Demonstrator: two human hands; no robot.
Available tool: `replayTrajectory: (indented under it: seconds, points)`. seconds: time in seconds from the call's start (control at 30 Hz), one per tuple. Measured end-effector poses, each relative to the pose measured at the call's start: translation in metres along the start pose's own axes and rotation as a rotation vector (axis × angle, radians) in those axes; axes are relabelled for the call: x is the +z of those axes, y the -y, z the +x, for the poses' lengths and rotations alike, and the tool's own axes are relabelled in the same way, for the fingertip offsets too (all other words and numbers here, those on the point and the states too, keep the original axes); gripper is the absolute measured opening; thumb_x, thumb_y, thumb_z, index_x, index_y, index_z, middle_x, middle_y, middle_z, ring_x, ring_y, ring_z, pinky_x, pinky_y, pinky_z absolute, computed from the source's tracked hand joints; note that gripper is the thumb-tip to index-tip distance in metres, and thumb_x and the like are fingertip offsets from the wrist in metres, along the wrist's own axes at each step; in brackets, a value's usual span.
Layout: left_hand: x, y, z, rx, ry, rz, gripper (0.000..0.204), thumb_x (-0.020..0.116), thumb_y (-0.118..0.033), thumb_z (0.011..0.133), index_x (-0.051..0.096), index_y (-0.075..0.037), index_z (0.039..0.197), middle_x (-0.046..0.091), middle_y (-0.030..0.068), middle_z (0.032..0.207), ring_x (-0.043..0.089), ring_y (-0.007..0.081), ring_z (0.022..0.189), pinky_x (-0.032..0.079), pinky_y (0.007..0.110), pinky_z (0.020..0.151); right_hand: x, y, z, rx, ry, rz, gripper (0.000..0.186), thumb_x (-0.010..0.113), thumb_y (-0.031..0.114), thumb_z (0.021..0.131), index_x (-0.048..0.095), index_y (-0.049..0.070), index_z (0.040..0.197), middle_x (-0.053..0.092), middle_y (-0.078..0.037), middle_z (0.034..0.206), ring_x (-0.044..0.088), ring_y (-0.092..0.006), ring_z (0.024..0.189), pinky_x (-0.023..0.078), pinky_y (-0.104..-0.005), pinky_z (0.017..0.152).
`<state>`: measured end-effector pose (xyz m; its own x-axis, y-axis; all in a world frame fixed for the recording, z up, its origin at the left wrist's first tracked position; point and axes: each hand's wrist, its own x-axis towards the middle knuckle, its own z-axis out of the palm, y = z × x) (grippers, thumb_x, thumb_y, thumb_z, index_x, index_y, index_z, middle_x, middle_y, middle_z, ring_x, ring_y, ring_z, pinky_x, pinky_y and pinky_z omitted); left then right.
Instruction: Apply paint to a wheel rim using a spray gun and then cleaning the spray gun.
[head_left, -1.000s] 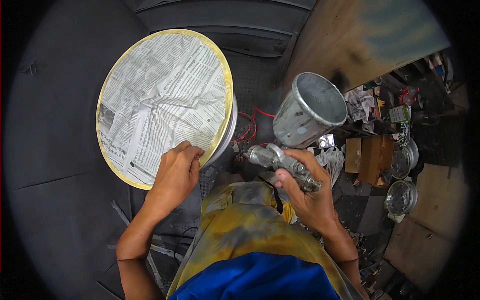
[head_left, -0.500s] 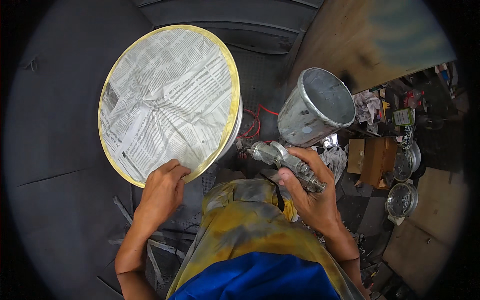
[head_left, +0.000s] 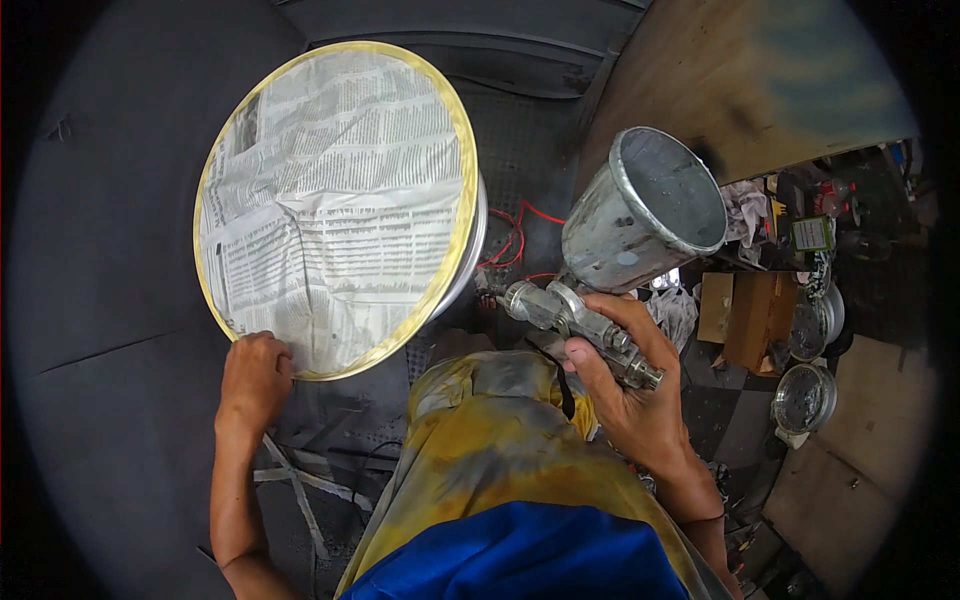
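Note:
A round wheel rim (head_left: 475,240) stands at upper left, its face covered by newspaper (head_left: 345,200) with yellow masking tape (head_left: 465,135) around the edge. My left hand (head_left: 255,375) grips the lower left of that edge with curled fingers; the fingertips are partly hidden. In my right hand (head_left: 635,395) is a spray gun (head_left: 585,325), held to the right of the wheel. A grey, paint-stained metal cup (head_left: 620,225) sits on the gun, tilted with its open mouth toward the upper right.
A red hose (head_left: 515,240) runs behind the gun. At right lie an open cardboard box (head_left: 760,320), round metal parts (head_left: 803,400) and mixed clutter. A wooden panel (head_left: 740,80) leans at upper right. Grey strips (head_left: 300,500) lie on the floor by my left forearm.
The wheel has turned clockwise, with my left hand moving left along its lower edge. My right hand and the spray gun have shifted slightly right.

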<state>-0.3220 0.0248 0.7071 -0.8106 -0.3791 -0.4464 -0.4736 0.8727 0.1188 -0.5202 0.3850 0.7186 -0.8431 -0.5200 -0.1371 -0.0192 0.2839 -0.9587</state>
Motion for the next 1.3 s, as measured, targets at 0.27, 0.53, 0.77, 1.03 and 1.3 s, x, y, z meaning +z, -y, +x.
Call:
replayTrajectory:
  seconds: [0.27, 0.53, 0.77, 1.03, 1.3]
  points:
    - [0.012, 0.066, 0.031, -0.146, -0.026, 0.145, 0.017, 0.065, -0.002, 0.087, 0.080, 0.001, 0.092, 0.074, 0.0237, 0.095, 0.068, 0.0432, 0.093, 0.056, 0.052, 0.088, 0.006, -0.010, -0.002, 0.002, 0.004, 0.000, 0.036, 0.080, 0.007, 0.092, 0.064, -0.002, 0.123, 0.066, -0.014, 0.099, 0.063, -0.0203, 0.086, 0.051, -0.0327, 0.077]
    - [-0.001, 0.114, 0.074, -0.196, -0.117, 0.123, 0.015, 0.063, 0.000, 0.081, 0.077, 0.004, 0.087, 0.070, 0.0278, 0.086, 0.071, 0.0444, 0.085, 0.056, 0.049, 0.077, 0.001, -0.010, -0.002, -0.006, 0.002, 0.004, 0.036, 0.080, 0.006, 0.091, 0.065, -0.003, 0.123, 0.066, -0.014, 0.098, 0.063, -0.0221, 0.084, 0.050, -0.0335, 0.076]
    - [0.000, 0.146, 0.123, -0.213, -0.171, 0.078, 0.015, 0.062, 0.001, 0.082, 0.075, 0.007, 0.086, 0.067, 0.0312, 0.083, 0.072, 0.0460, 0.083, 0.058, 0.048, 0.074, 0.008, -0.019, 0.001, 0.001, -0.001, -0.029, 0.036, 0.080, 0.007, 0.092, 0.065, -0.003, 0.123, 0.065, -0.014, 0.098, 0.062, -0.0209, 0.084, 0.050, -0.0331, 0.075]
    - [-0.008, 0.176, 0.178, -0.138, -0.241, 0.039, 0.014, 0.063, -0.002, 0.083, 0.071, 0.009, 0.087, 0.062, 0.0342, 0.080, 0.073, 0.0437, 0.076, 0.055, 0.046, 0.067, 0.012, -0.024, 0.000, 0.042, -0.015, -0.029, 0.036, 0.080, 0.009, 0.093, 0.065, -0.002, 0.123, 0.065, -0.013, 0.098, 0.063, -0.0194, 0.086, 0.051, -0.0320, 0.077]
    - [0.002, 0.193, 0.223, -0.001, -0.332, 0.087, 0.012, 0.058, 0.003, 0.084, 0.065, 0.011, 0.081, 0.054, 0.0333, 0.072, 0.071, 0.0334, 0.059, 0.048, 0.045, 0.059, 0.026, -0.038, -0.002, 0.010, -0.038, -0.044, 0.037, 0.081, 0.009, 0.092, 0.064, -0.003, 0.123, 0.066, -0.014, 0.099, 0.064, -0.0191, 0.086, 0.051, -0.0322, 0.077]
